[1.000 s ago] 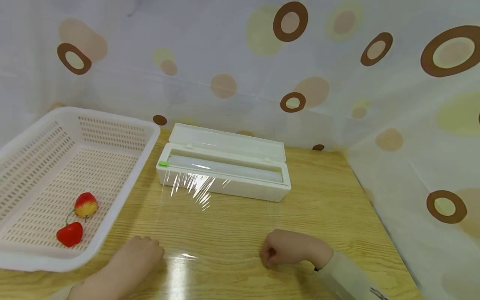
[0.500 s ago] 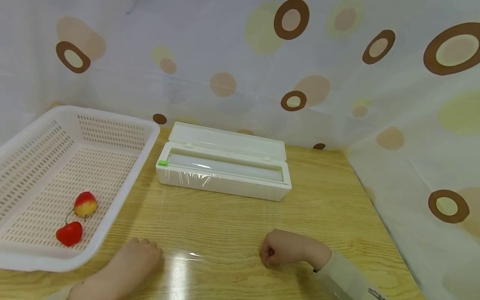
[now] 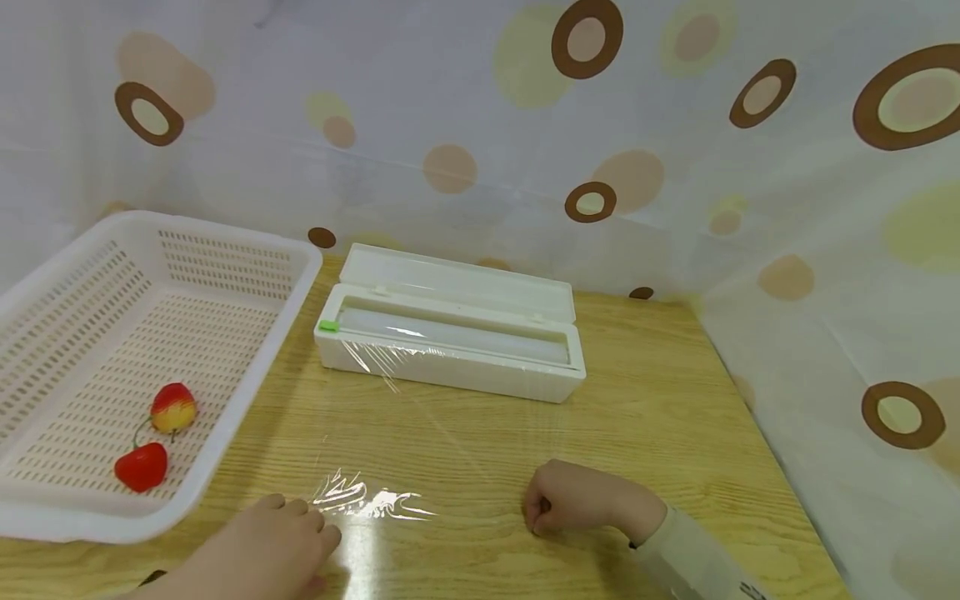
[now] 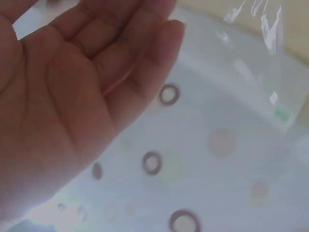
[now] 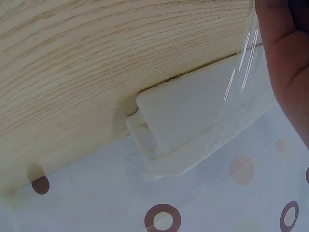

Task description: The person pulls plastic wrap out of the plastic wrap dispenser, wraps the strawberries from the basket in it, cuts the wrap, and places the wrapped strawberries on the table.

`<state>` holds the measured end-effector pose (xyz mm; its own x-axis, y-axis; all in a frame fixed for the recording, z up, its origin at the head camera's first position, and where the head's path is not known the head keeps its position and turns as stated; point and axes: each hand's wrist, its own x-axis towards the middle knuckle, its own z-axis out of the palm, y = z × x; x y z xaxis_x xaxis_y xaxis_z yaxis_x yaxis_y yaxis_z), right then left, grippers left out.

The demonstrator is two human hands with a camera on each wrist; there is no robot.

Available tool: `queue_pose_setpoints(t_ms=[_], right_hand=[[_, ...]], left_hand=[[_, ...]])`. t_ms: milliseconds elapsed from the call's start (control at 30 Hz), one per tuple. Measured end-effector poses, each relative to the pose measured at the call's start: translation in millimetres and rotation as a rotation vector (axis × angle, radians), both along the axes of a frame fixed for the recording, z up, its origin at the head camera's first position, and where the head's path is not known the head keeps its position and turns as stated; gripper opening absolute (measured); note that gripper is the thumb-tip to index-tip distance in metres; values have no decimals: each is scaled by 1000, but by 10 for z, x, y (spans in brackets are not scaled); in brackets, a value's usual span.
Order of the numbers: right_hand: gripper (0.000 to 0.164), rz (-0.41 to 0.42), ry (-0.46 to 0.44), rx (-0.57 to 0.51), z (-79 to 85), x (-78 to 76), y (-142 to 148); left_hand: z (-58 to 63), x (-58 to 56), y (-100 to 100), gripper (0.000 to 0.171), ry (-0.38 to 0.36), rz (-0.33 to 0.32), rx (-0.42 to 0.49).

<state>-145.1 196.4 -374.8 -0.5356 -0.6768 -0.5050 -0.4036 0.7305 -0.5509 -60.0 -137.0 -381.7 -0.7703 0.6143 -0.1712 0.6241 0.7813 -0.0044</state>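
Note:
A white cling film dispenser box (image 3: 450,375) stands lid-up at the back of the table, with a white roll (image 3: 450,333) inside. Clear cling film (image 3: 375,502) stretches from it toward me, creased and shiny near my left hand. My right hand (image 3: 577,500) is curled and grips the film's right side; in the right wrist view the film (image 5: 248,63) runs up to that hand (image 5: 285,58). Low at left, my left hand (image 3: 270,542) lies beside the film's creased edge. Its palm (image 4: 63,101) and loosely bent fingers show in the left wrist view, with no film visible in them.
At left, a white perforated basket (image 3: 225,417) holds a red-and-yellow toy fruit (image 3: 173,407) and a red one (image 3: 142,467). A green slider (image 3: 328,326) sits at the box's left end. A patterned sheet (image 3: 450,125) hangs behind and to the right.
My left hand has loosened from a fist and shifted slightly toward me. The film beside it has gone from taut to crinkled. My right hand has hardly moved.

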Motion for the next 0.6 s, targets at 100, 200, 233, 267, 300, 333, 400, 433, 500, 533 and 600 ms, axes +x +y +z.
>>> queue_pose_setpoints(t_ms=[100, 200, 233, 267, 300, 333, 400, 433, 500, 533, 600], right_hand=[[14, 10, 6, -4, -1, 2, 9], [13, 22, 18, -8, 4, 5, 12], [14, 21, 19, -8, 5, 7, 12], [13, 24, 23, -10, 5, 10, 11], [13, 25, 27, -9, 4, 13, 11], [13, 24, 28, -8, 1, 15, 10], [13, 24, 29, -7, -7, 18, 10], [14, 22, 26, -6, -12, 19, 8], [14, 15, 24, -2, -21, 19, 2], [15, 15, 25, -1, -23, 19, 0], [16, 13, 26, 1, -25, 22, -8]], left_hand=[[244, -31, -100, 31, -3, -37, 31], [494, -151, -278, 28, 106, 4, 56], [582, -214, -347, 27, 121, 43, 66], [657, -289, -423, 27, 135, 75, 72], [725, -376, -503, 28, 132, 108, 67], [783, -466, -586, 29, 117, 142, 69], [877, -650, -751, 32, 17, 222, 64], [910, -730, -828, 34, -42, 260, 58], [930, -867, -982, 36, -136, 313, 45], [928, -921, -1047, 34, -164, 330, 42], [907, -1012, -1164, 32, -219, 353, 43]])
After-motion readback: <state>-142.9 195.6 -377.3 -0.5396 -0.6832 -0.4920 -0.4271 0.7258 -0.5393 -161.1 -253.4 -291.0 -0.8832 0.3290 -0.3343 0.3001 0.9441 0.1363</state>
